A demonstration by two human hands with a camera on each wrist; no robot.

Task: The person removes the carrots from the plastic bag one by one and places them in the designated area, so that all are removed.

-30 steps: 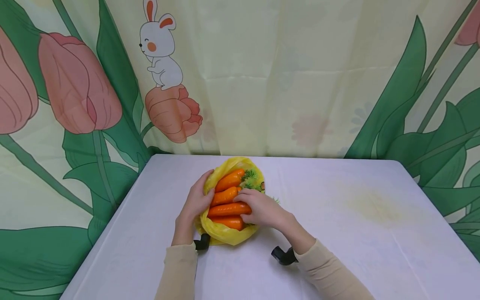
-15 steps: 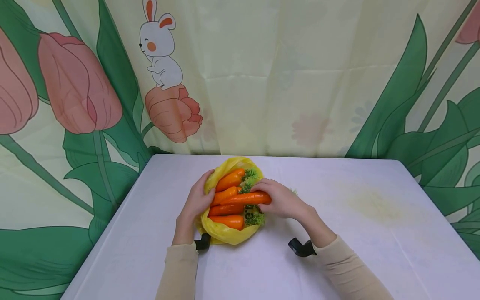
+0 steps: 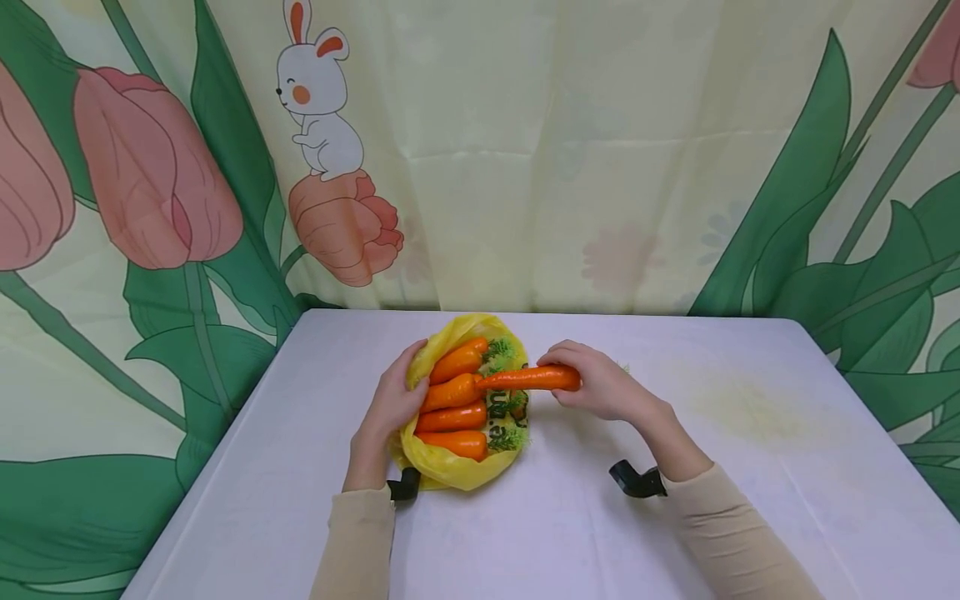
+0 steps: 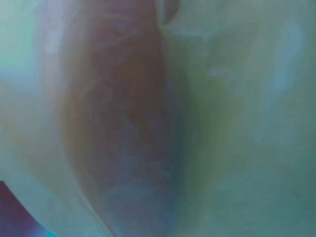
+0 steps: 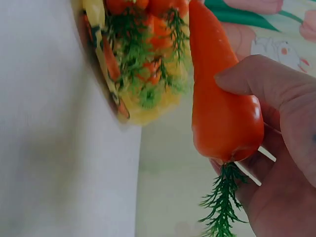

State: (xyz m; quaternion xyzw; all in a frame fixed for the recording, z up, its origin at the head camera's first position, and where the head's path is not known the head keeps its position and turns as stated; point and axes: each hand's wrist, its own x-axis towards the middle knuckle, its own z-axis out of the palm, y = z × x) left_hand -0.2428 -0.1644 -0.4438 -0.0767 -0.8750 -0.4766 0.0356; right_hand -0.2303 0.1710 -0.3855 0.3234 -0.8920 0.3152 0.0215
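Note:
A yellow plastic bag (image 3: 463, 477) lies with its mouth spread, several orange carrots (image 3: 452, 418) with green tops inside. My left hand (image 3: 395, 395) grips the left side of its rim, thumb over the edge. In the left wrist view the bag's film (image 4: 247, 123) fills the picture, blurred. To the right of the bag, my right hand (image 3: 600, 385) holds one carrot (image 3: 532, 378) by its thick end, tip pointing left over the bag's mouth. The right wrist view shows the thumb across this carrot (image 5: 222, 116) and its green leaves (image 5: 224, 200) hanging free below the palm.
Both things rest on a table with a white cloth (image 3: 697, 517), faintly stained at right. A printed curtain (image 3: 570, 167) hangs behind the far table edge. Black camera mounts (image 3: 636, 480) stick out from both wrists.
My right hand has drawn one carrot out of the bag, moving right and slightly up. Printed letters inside the bag have come into sight. The left hand stays in place on the rim.

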